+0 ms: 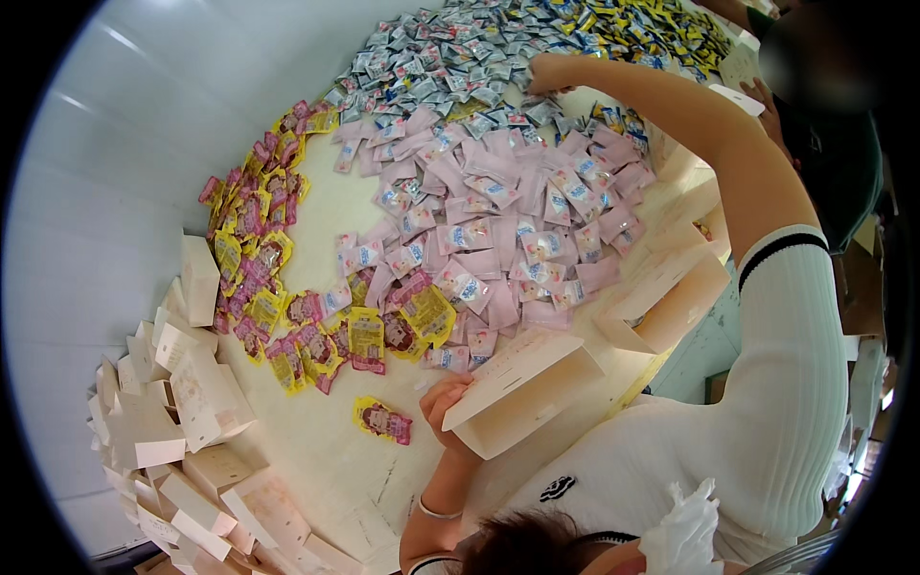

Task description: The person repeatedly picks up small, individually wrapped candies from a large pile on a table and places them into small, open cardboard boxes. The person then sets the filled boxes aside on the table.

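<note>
My left hand (447, 408) grips the end of an open cardboard box (528, 388), which lies tilted on the table with its flap up. My right hand (552, 74) reaches far across to the edge of the heap of small silver-grey packets (431, 65); its fingers are curled, and whether a packet is between them is hidden. Pink packets (474, 233) are piled between my hands. Yellow-and-pink packets (259, 251) form a curved heap on the left, and a single one (382, 420) lies just left of my left hand.
Many cardboard boxes (194, 381) are stacked at the lower left against the pale wall (108, 201). Another open box (665, 295) stands at the table's right edge. Blue-and-yellow packets (647, 32) lie at the far side. A co-worker's hand (765, 108) is at the upper right.
</note>
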{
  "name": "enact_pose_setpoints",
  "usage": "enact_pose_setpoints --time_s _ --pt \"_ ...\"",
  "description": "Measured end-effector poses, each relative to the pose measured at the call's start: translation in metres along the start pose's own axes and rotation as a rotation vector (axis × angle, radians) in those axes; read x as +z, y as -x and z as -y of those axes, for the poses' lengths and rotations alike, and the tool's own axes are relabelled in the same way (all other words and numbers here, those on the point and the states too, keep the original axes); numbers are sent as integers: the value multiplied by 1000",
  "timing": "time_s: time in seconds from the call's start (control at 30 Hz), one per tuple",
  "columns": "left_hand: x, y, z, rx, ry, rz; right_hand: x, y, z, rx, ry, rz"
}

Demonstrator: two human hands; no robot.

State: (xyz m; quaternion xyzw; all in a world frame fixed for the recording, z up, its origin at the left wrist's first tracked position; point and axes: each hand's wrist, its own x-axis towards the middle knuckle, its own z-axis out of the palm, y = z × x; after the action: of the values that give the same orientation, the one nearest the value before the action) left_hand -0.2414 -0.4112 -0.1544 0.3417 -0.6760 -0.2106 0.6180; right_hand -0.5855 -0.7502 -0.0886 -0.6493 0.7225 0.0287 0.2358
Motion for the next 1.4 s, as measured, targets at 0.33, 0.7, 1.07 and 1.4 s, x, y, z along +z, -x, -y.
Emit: enact_pose_setpoints --time_s 0.33,0.7,1.07,1.4 --pt "-1 -9 -13 -33 -159 77 -26 67 26 -233 -436 122" --pt "-8 -12 -13 37 -156 143 0 106 17 -689 578 35" --pt "-8 -6 -21 -90 -55 46 39 125 238 -669 -150 151" --pt "-5 -14 -20 -54 -40 94 160 101 382 -1158 441 -5"
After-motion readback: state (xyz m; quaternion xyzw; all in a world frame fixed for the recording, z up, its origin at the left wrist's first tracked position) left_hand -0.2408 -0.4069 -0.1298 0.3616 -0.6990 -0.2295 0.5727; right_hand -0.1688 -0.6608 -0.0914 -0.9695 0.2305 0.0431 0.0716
